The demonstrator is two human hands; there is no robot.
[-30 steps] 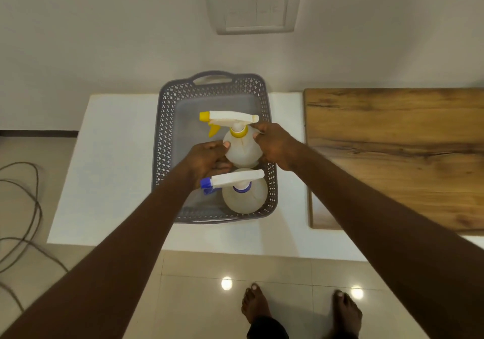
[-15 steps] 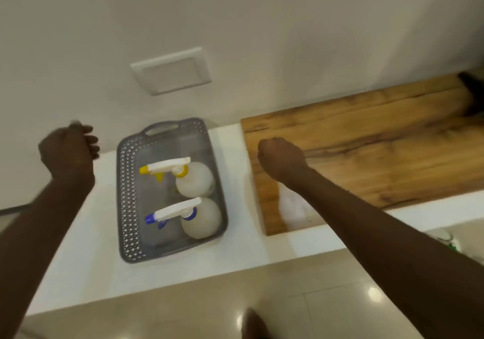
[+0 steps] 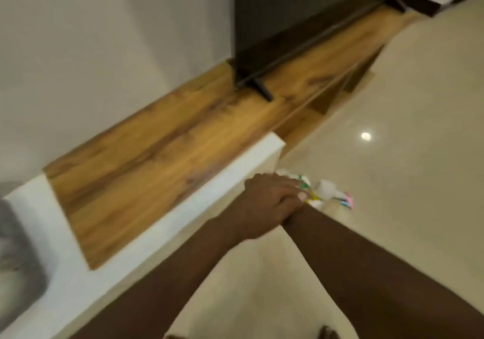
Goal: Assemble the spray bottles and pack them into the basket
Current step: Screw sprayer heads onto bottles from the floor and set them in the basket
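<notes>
left hand (image 3: 269,202) reaching low past the white ledge (image 3: 162,223), fingers curled, nothing clearly held | right hand hidden behind it — grip can't be told | bottles (image 3: 327,194) a blurred pale cluster on the floor (image 3: 392,155) just beyond the hands | basket (image 3: 15,247) — grey blur at far left

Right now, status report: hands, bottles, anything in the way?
Left hand reaching toward blurred spray parts on the floor; right hand hidden behind it. Basket barely in view, far left. Nothing in the way.
</notes>
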